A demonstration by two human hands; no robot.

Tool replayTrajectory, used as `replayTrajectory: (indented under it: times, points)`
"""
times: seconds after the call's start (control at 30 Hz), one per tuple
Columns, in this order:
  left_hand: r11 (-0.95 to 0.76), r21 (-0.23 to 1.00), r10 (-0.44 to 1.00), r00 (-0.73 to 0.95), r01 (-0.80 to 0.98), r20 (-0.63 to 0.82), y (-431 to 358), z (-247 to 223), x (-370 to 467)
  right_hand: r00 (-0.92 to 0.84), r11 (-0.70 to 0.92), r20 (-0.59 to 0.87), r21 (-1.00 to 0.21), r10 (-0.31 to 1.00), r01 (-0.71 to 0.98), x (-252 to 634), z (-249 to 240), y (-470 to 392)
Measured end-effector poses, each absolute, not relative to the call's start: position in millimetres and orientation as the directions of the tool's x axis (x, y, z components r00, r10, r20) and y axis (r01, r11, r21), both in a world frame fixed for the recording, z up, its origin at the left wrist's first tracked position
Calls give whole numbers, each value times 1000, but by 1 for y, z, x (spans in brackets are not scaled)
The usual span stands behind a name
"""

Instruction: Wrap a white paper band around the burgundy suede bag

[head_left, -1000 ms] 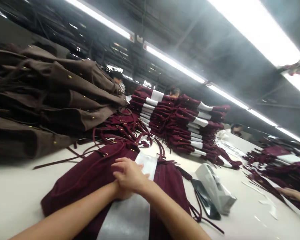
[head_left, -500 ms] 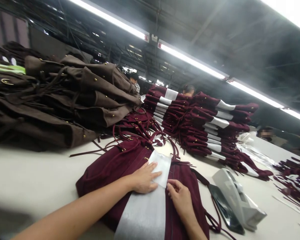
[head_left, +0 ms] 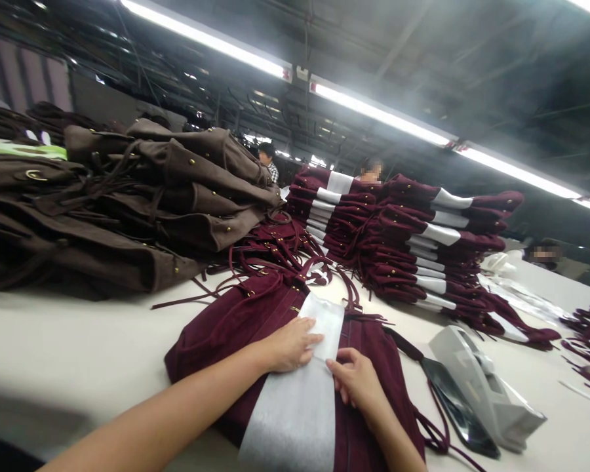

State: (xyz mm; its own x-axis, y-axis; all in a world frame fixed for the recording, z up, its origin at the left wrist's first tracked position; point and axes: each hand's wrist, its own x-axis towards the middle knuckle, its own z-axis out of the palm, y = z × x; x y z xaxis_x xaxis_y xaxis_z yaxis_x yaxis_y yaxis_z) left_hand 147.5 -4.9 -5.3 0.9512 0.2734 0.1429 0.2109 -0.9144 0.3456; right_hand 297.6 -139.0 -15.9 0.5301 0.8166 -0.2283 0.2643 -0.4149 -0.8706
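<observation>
A maroon bag (head_left: pixel 216 328) lies on the pale table before me, with a whitish band (head_left: pixel 295 413) running lengthwise over it. Flat on the band, near where two pieces overlap, rests my left hand (head_left: pixel 292 344), its fingers somewhat spread and pressing down. My right hand (head_left: pixel 356 377) is at the band's right edge by the overlap, thumb and forefinger pinched together there; the other fingers curl beneath. What lies between the fingertips is too small to make out. Maroon straps and cords trail from the bag's far end.
Brown bags (head_left: pixel 177 183) are piled at the left. Banded maroon bags (head_left: pixel 423 242) stand in tall stacks behind. A grey tape dispenser (head_left: pixel 486 387) sits right of the bag, beside a dark glossy strap piece (head_left: pixel 459 406). People are partly visible beyond the stacks.
The view has shifted slightly, moving the scene rightward. My left fingers have drawn a little closer together on the band, and my right thumb now reaches over the band's edge.
</observation>
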Motion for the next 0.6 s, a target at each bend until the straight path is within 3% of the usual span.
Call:
replayTrajectory:
  times: [0.13, 0.23, 0.37, 0.6]
  points:
    - [-866, 423, 281, 959, 266, -27, -5, 7, 144, 451, -426, -295, -877, 842, 221, 303, -9, -138]
    - [-856, 434, 281, 958, 280, -65, -6, 10, 145, 358, -414, -329, -889, 874, 194, 307, -3, -140]
    - [-868, 445, 314, 939, 222, 144, -5, -2, 148, 289, -418, -354, -886, 890, 200, 306, -1, -134]
    - [-853, 468, 412, 847, 230, 335, 4, -5, 148, 455, -349, -198, -895, 868, 278, 293, -17, -109]
